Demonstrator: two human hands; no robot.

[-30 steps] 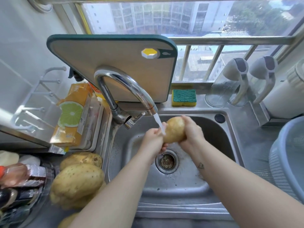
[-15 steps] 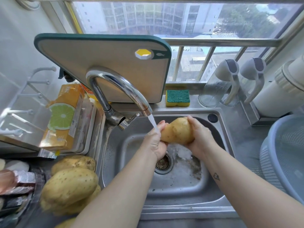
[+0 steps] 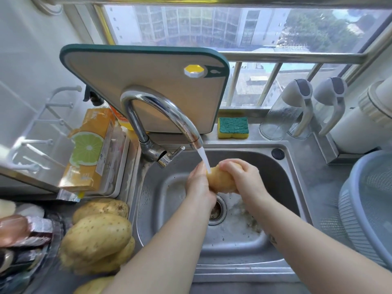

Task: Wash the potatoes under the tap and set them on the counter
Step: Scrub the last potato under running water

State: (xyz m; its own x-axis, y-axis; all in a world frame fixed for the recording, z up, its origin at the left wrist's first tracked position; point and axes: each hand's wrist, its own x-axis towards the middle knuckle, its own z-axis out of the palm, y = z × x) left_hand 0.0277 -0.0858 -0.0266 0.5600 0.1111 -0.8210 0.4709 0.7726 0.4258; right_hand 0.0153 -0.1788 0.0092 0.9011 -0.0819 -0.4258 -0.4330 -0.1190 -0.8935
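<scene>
Nearest, at the left of the grey steel tabletop (image 3: 318, 183): a heap of large, speckled yellow-brown unwashed potatoes (image 3: 95, 236), stacked against each other just beside the left rim of the rectangular stainless-steel sink (image 3: 233, 247). Further left, blurred wrapped packets, too smeared to make out.

In the middle, two bare forearms reaching over the sink, with grit scattered by its round metal drain (image 3: 216, 209).

Above the drain, clear of the sink floor: one oval pale-yellow potato (image 3: 220, 181), wet. Left hand (image 3: 199, 185) laid against its left end, fingers fairly straight and together, pointing up toward the spout. Right hand (image 3: 246, 179) wrapped over its top and right side, fingers curled round it. Thin white stream of water (image 3: 204, 160) landing on the potato's upper left end, between the two hands.

Behind, the curved chrome tap (image 3: 165, 111), rooted at the sink's back-left corner. Left of it, an orange carton printed with a lime slice (image 3: 89, 149). On the right, a pale blue plastic strainer basket (image 3: 364, 209) on the tabletop.

On the back ledge, a green-and-yellow sponge (image 3: 233, 127). Upright behind the tap, a beige cutting board with a dark green rim (image 3: 148, 81). To the right, two clear jugs with grey-and-white handles (image 3: 284, 115). Beyond, a barred window (image 3: 212, 28) onto tall buildings.
</scene>
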